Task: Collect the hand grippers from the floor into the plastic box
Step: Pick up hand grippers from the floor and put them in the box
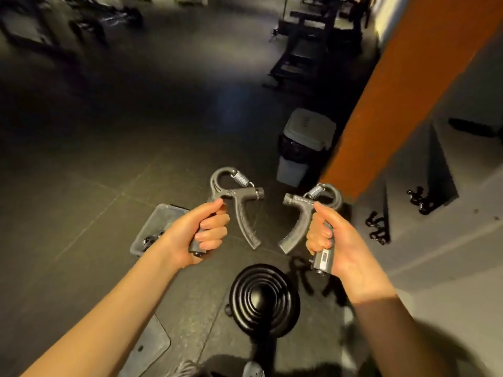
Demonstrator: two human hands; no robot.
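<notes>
Head view, and both hands are full! The left hand [202, 235] wraps its fingers round one handle of a gripper [239, 210], spring end up, free handle hanging loose toward the middle. The right hand [334, 240] mirrors it, curled tight round the handle of a second gripper [302, 219], the one with a small counter window near its lower end. Both are held up in the air, well off the floor, facing each other but apart.

So where is the box [156, 221]? Down on the dark floor to the left, just beyond the left forearm, open-topped, with something dark already lying in it, too dim to name for sure. This looks like the carry stage: pickup done for this pair, drop not yet made.

The next move calls for a swing to the left and down, both hands over the box rim, then fingers loosened so each gripper falls inside rather than bouncing off the wall. The left one has the shorter trip; the right must cross over the black disc [262, 297] below.

And the job is not over, I'd say. More grippers [377, 227] lie on the pale floor to the right, with another dark cluster [420, 200] further along, past the orange pillar [408, 91]. A bin [304, 142] stands behind, not the target.
</notes>
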